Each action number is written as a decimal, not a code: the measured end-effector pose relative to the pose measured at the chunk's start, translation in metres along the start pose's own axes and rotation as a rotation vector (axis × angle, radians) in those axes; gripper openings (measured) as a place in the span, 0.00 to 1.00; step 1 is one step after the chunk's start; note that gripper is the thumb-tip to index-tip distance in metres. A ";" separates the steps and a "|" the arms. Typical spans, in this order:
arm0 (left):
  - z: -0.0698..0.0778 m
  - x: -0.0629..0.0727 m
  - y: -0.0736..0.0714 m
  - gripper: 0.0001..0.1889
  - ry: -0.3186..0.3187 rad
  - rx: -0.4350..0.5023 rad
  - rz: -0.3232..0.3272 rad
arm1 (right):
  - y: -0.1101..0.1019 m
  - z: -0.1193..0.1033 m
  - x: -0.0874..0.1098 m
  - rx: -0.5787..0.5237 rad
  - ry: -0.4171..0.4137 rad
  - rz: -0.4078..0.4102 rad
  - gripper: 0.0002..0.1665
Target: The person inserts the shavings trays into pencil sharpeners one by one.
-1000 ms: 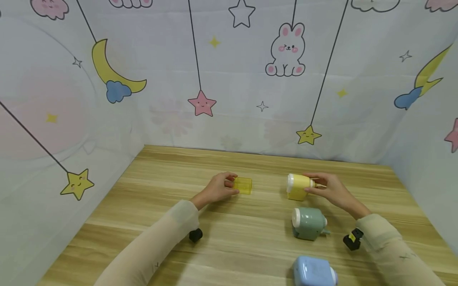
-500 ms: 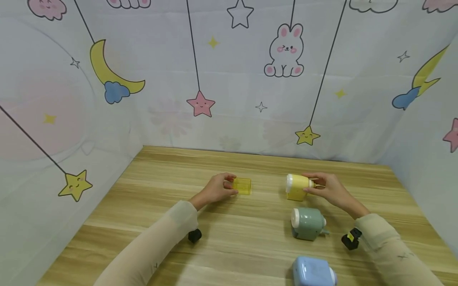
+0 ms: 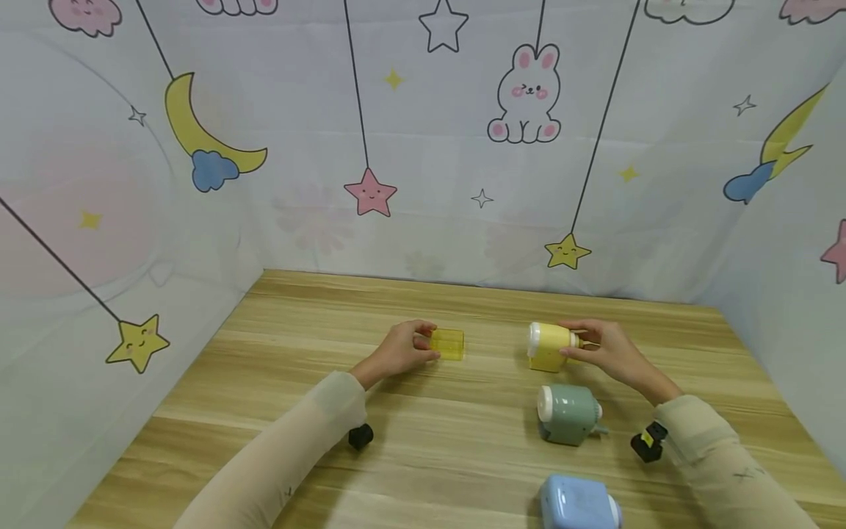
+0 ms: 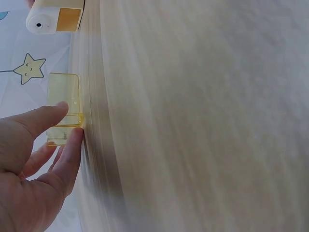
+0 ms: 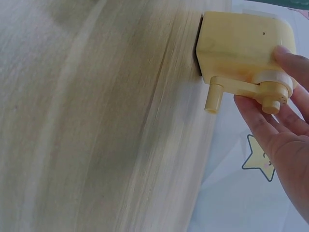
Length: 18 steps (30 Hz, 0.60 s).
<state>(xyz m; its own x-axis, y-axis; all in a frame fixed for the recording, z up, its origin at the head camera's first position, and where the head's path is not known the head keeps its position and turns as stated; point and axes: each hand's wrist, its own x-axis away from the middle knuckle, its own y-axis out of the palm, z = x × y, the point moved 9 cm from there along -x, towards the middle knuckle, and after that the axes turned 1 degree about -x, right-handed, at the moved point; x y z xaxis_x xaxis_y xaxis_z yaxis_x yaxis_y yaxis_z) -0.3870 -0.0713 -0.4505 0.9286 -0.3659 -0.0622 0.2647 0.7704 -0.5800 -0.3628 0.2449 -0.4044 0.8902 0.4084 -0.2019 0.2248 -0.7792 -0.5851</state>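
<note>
In the head view my left hand (image 3: 402,348) pinches a clear yellow shavings drawer (image 3: 449,344) by its left end, close over the wooden table. The left wrist view shows the thumb on one side of this drawer (image 4: 63,96) and fingers on the other. My right hand (image 3: 611,351) grips a yellow crank pencil sharpener (image 3: 550,345) around its crank end, its white front facing left. In the right wrist view the sharpener (image 5: 241,46) stands on the table, thumb and fingers spread over its back, with the crank handle (image 5: 214,96) sticking out.
A green crank sharpener (image 3: 571,415) stands just in front of the yellow one, and a blue sharpener (image 3: 578,503) sits nearer, cut by the frame's bottom. White printed cloth (image 3: 436,235) walls off the back and sides of the table (image 3: 449,433). Black wrist devices (image 3: 649,442) hang at both sleeves.
</note>
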 end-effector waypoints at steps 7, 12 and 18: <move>0.001 -0.001 0.002 0.27 0.003 0.016 -0.003 | 0.000 0.001 0.000 -0.006 -0.005 -0.001 0.27; 0.001 -0.002 0.003 0.27 0.004 0.021 -0.002 | 0.000 0.002 0.000 -0.016 -0.010 0.000 0.27; 0.002 -0.003 0.005 0.26 -0.004 0.023 0.002 | 0.000 0.004 -0.001 -0.028 -0.001 -0.006 0.28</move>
<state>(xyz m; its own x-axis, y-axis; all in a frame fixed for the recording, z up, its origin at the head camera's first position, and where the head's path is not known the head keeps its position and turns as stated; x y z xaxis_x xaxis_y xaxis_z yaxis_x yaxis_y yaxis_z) -0.3877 -0.0656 -0.4515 0.9300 -0.3627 -0.0600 0.2691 0.7829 -0.5610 -0.3653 0.2462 -0.4073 0.8885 0.4137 -0.1986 0.2415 -0.7895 -0.5643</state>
